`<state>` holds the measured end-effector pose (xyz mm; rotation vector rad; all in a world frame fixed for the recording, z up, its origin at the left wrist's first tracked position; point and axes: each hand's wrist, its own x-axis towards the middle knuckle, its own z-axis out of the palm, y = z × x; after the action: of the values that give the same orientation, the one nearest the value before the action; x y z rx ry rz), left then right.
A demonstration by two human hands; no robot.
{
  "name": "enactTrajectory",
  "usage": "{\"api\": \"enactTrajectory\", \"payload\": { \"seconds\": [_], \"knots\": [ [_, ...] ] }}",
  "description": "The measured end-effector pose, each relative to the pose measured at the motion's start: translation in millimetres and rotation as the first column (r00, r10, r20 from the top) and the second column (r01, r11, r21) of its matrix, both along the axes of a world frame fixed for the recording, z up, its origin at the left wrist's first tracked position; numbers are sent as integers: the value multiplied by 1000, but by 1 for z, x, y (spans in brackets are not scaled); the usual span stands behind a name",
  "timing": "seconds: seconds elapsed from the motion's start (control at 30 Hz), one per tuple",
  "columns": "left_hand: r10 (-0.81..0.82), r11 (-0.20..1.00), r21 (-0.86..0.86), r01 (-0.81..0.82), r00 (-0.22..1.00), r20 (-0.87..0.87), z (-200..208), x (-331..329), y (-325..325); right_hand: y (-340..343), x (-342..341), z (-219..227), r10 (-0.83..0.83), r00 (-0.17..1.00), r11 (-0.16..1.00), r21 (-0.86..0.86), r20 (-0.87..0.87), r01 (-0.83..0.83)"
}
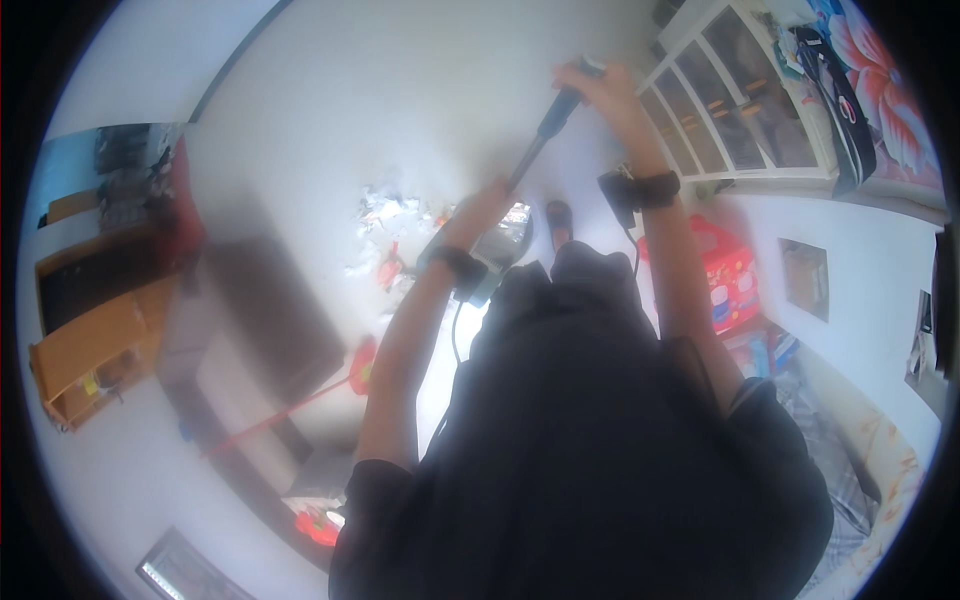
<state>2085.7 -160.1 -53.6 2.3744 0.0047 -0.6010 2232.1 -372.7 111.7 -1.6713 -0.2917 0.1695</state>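
Observation:
A dark pole [537, 142] with a thick black grip slants across the view in front of me. Near its upper end, my right hand [603, 86] is closed around the grip. Lower down, my left hand [485, 208] is closed on the thin shaft, somewhat blurred. The pole's far end is hidden behind my left hand and arm, so its kind does not show. Just left of my left hand lies a scattered heap of pale litter [390, 212] on the floor, with a small reddish piece [389, 266] beside it. Both my wrists wear black bands with cables.
A white cabinet [690, 42] with glass doors stands at the far right, near a red patterned box [733, 275]. On the left are a brown piece of furniture [270, 310], a wooden desk [105, 345] and a red stick [280, 413]. My shoe [560, 218] is below the pole.

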Motion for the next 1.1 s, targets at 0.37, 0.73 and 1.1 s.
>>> {"api": "enactTrajectory", "payload": {
  "seconds": [0.37, 0.73, 1.1],
  "knots": [
    [44, 991, -117, -57, 993, -107, 85, -28, 10, 29, -45, 70, 29, 999, 999, 26, 32, -30],
    [-109, 991, -49, 124, 966, 233, 14, 26, 11, 16, 17, 19, 9, 995, 1000, -23, 98, -7],
    [27, 992, -127, 5, 968, 249, -93, 25, -21, -47, 34, -4, -86, 987, 996, -45, -136, 81]
  ]
}}
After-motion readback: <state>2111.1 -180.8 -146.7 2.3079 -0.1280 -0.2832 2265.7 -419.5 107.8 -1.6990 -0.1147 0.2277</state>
